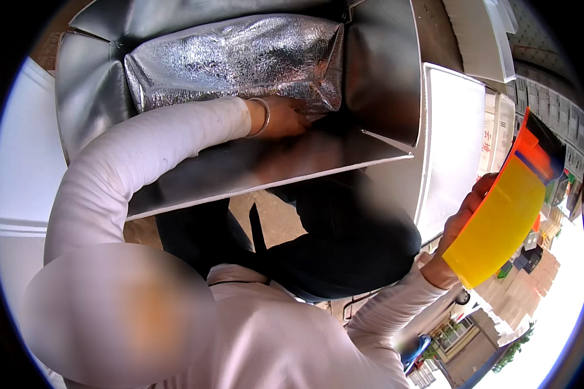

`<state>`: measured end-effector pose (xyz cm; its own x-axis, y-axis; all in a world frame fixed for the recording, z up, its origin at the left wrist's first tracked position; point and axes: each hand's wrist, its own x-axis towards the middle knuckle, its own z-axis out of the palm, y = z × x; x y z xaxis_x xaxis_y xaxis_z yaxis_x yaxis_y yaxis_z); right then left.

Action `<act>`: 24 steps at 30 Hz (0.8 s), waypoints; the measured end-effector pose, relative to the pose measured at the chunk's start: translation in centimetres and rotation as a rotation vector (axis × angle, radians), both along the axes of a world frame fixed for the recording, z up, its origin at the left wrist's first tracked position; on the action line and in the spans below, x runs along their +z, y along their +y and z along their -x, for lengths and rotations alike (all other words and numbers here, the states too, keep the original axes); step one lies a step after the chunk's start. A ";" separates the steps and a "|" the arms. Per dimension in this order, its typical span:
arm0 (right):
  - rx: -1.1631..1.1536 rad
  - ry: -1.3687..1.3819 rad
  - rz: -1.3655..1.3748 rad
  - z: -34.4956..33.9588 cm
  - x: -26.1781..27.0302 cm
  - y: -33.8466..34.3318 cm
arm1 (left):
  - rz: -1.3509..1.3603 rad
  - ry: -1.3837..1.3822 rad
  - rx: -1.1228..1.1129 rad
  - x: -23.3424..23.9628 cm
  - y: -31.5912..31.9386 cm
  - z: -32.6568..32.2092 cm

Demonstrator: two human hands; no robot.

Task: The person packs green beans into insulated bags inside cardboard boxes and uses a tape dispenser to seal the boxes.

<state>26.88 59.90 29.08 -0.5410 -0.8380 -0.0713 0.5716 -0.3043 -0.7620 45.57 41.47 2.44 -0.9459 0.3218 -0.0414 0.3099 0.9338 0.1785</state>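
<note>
Before me stands an open box (pixel 270 170) with a dark, shiny lining and its flaps spread. Inside lies a bulky silver foil insulation bag (pixel 233 58), creased and folded over. My left hand (pixel 284 116), with a bangle at the wrist, reaches in at the bag's near right corner. Its fingertips are in shadow, so whether they grip the foil is unclear. Raised out to the right, my right hand (pixel 460 226) holds what looks like a tape dispenser (pixel 499 223), with a broad yellow curved face, an orange edge and a dark end.
A white foam box (pixel 24 146) stands at the left. Another white box (pixel 452 146) is close on the right, with cartons bearing writing (pixel 496 129) beyond it. My knees in dark trousers (pixel 340 243) are against the near side. Outdoor ground and a building show at far right.
</note>
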 end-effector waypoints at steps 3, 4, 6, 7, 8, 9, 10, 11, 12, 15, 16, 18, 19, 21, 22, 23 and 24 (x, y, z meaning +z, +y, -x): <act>0.121 -0.467 0.266 -0.3 -2.3 1.6 | -0.502 0.014 0.439 3.2 -0.2 -0.6; 0.154 -0.556 0.321 -0.3 -2.4 1.6 | -0.426 0.218 0.459 3.2 -1.0 -0.4; 0.161 -0.613 0.400 -0.3 -2.2 1.4 | -0.132 0.288 0.608 2.9 -2.2 0.8; 0.188 -0.581 0.425 -0.1 -2.5 1.4 | 0.021 0.341 0.675 2.7 -2.7 1.5; 0.216 -0.547 0.449 0.0 -2.8 1.5 | 0.122 0.198 0.614 1.7 -2.5 1.1; 0.161 -0.459 0.373 -0.5 -2.8 1.8 | 0.156 0.203 0.593 1.4 -1.7 1.5; 0.112 -0.367 0.286 -1.1 -2.5 2.1 | 0.164 0.108 0.504 1.1 -0.9 1.9; 0.072 -0.283 0.199 -1.6 -2.3 1.9 | 0.175 0.012 0.421 0.9 -0.1 2.0; -0.178 -0.094 0.033 -2.9 -2.6 2.9 | 0.133 0.066 0.394 0.1 1.2 1.9; -0.364 -0.015 -0.194 -3.2 -1.6 1.2 | -0.488 -0.009 0.421 3.7 0.0 2.7; -0.259 -0.072 -0.201 -2.7 -2.2 1.6 | -0.588 0.034 0.521 6.1 -0.7 1.9; -0.225 0.047 -0.240 -2.9 -2.7 2.0 | -1.247 -0.104 0.773 12.6 -1.5 1.2; -0.205 0.165 -0.246 -3.6 -3.2 1.9 | -1.656 -0.175 0.870 16.1 -1.4 0.2; -0.115 -0.019 -0.158 -2.9 -3.7 2.3 | -1.898 -0.201 0.807 22.0 -0.7 -1.7; -0.078 -0.078 -0.175 -3.0 -3.0 1.9 | -1.923 -0.180 0.800 23.6 -0.1 -2.5; -0.042 -0.137 -0.194 -3.4 -2.4 1.5 | -1.924 -0.122 0.796 25.1 0.5 -3.2; -0.063 -0.205 -0.167 -3.9 -2.2 1.4 | -1.957 -0.099 0.808 25.9 1.2 -3.9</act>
<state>30.79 61.26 26.88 -0.5519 -0.7706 -0.3188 0.7028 -0.2240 -0.6752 49.45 42.67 28.36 -0.8797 -0.3791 -0.2870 -0.0357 -0.5492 0.8349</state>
